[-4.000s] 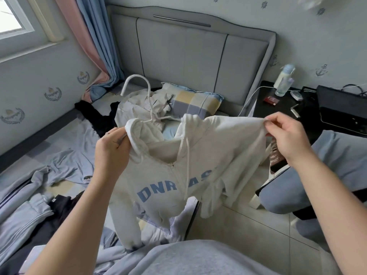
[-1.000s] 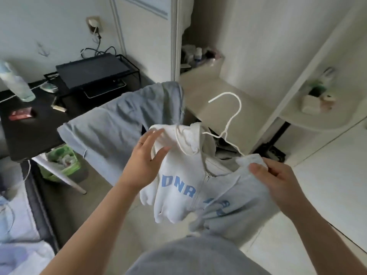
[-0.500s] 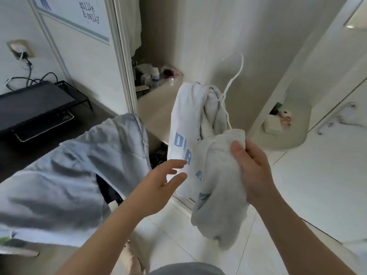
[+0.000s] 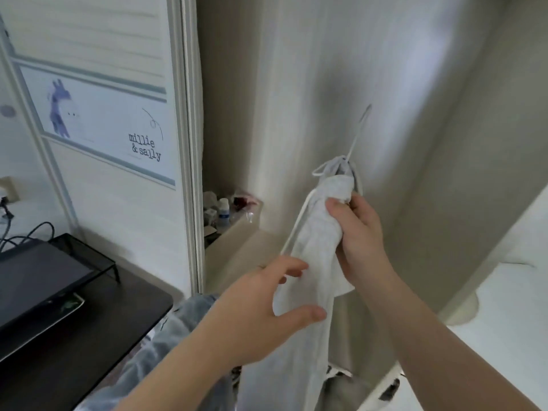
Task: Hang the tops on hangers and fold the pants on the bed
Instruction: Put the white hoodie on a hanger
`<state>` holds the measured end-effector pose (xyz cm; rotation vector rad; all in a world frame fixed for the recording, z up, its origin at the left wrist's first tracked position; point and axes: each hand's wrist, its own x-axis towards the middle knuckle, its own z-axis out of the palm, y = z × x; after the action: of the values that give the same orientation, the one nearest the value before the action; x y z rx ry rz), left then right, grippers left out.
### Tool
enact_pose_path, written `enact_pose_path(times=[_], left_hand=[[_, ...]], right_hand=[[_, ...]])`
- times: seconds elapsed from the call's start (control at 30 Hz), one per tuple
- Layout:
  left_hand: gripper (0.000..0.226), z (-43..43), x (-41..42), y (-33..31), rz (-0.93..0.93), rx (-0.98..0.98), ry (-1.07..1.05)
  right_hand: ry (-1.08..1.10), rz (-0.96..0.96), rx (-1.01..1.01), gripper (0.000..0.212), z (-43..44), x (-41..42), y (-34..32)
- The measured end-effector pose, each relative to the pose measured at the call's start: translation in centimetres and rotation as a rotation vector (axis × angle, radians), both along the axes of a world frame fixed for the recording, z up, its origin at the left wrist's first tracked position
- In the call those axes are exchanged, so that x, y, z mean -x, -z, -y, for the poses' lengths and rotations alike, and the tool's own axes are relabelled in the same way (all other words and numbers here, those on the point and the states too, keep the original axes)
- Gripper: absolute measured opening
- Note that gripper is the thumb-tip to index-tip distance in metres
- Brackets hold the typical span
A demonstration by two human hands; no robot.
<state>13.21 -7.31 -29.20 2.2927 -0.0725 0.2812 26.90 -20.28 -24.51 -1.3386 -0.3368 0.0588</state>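
- Firmly curled, the fingers (image 4: 335, 207) of the right hand (image 4: 358, 235) grip the bunched upper part of the white top (image 4: 314, 241), thumb side towards the camera
- Fingers (image 4: 292, 266) of the left hand (image 4: 261, 304) are spread and nearly straight, the thumb low and the others higher, framing the left edge of the hanging cloth; whether the tips touch it or lie just in front I cannot tell
- That top hangs as a narrow, gathered column from the right hand down past both forearms, held up in the air in front of the open wardrobe
- A white drawstring (image 4: 296, 229) runs down its left side
- From the top of the bundle the hanger (image 4: 360, 129) pokes out, its thin white hook pointing up and a little tilted to the right, blurred
- Behind stands the pale back wall (image 4: 296, 84) of the wardrobe
- Lower left inside it, a shelf (image 4: 237, 232) carries small bottles
- Left of the opening is a sliding door (image 4: 103, 123) printed with "millie & sally"
- At bottom left, a dark surface (image 4: 89, 321) bears a black tray (image 4: 38, 280)
- Under the left forearm lies a grey-blue garment (image 4: 178, 321)
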Motion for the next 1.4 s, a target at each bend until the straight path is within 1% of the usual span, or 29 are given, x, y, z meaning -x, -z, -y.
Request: enact_pose_path(times=[0.1,0.27,0.47,0.6,0.7,0.77,0.8,0.87,0.9,0.97,1.1,1.3,1.4], left_hand=[[0.063,-2.4,-1.2,-1.9,0.041,-0.057,-0.023],[0.046,-6.2,-4.0,-5.9,0.187,-0.149,-0.121],[0.021,-10.3,-8.1,-11.9,0.362,-0.248,-0.145],[0.014,-12.2,-11.6,-15.4,0.454,-0.368,-0.21],[0.022,-13.4,-14.6,-17.9,0.492,-0.467,-0.251],[0.018,-14.2,-16.7,-19.6,0.503,-0.519,-0.288],[0.016,-14.6,-17.9,-20.6,0.51,-0.535,-0.308],[0.016,-15.3,-20.2,-22.6,0.534,-0.56,-0.339],[0.018,-15.6,-21.3,-23.7,0.542,-0.576,-0.348],[0.016,-16.2,-23.4,-25.9,0.549,-0.608,-0.362],[0.005,-16.8,-26.9,-30.0,0.563,-0.684,-0.421],[0.009,-16.5,-31.1,-33.3,0.535,-0.825,-0.531],[0.013,-16.1,-32.8,-34.0,0.542,-0.877,-0.578]], right_hand=[[0.045,0.078,0.012,0.027,-3.4,-1.3,-2.2],[0.104,0.234,0.009,0.015,-8.3,-3.5,-6.5],[0.136,0.408,0.003,0.018,-12.5,-6.9,-13.2],[0.128,0.536,-0.001,0.02,-14.2,-10.1,-18.3],[0.122,0.622,-0.019,0.027,-15.4,-12.6,-22.3],[0.125,0.674,-0.04,0.018,-16.0,-14.7,-25.1],[0.136,0.695,-0.05,0.024,-16.3,-15.9,-26.5],[0.154,0.722,-0.077,0.039,-16.6,-18.4,-29.5],[0.159,0.737,-0.09,0.042,-16.8,-19.6,-30.9],[0.166,0.77,-0.096,0.04,-17.0,-21.9,-33.5],[0.194,0.828,-0.1,0.025,-16.8,-26.2,-38.4],[0.239,0.831,-0.038,0.034,-16.6,-32.2,-43.6],[0.25,0.769,-0.026,0.036,-16.5,-34.8,-44.9]])
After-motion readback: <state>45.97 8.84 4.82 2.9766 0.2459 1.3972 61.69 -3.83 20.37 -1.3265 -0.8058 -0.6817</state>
